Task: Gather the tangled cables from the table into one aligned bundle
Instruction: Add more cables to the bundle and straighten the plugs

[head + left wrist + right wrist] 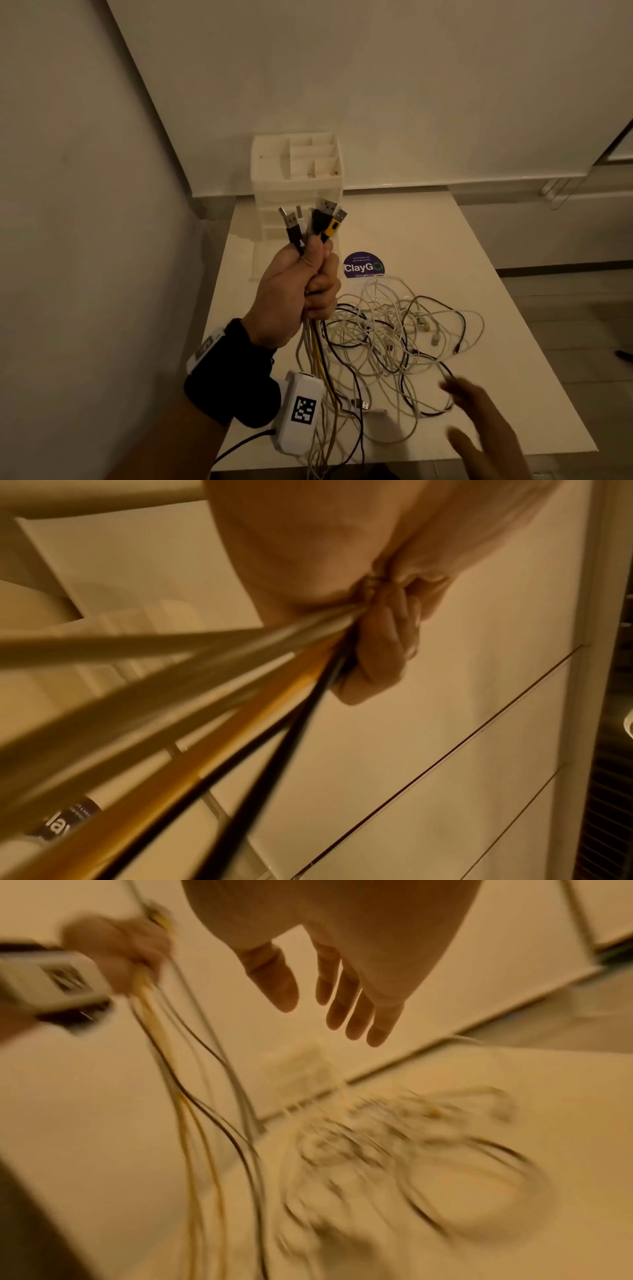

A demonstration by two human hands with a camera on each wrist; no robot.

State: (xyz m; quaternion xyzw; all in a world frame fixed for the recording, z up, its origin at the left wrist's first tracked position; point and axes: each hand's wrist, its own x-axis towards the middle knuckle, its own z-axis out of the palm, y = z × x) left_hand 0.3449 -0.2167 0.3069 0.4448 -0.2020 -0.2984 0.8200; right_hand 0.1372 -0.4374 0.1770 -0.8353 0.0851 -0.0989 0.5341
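My left hand (301,291) is raised above the table's left side and grips a bunch of cables (320,346) just below their plugs. Several USB plugs (317,219), black, white and yellow, stick up out of the fist. The held cables (240,696) hang down from the curled fingers (387,639) and run into a tangled pile of white and black cables (397,342) lying on the white table (513,274). My right hand (479,421) hovers blurred over the pile's near right side, fingers (346,1007) spread straight, holding nothing.
A white compartment organiser (296,178) stands at the table's back left, against the wall. A round purple sticker (363,266) lies behind the pile. Some cables hang over the near table edge (445,457). The floor drops off on the right.
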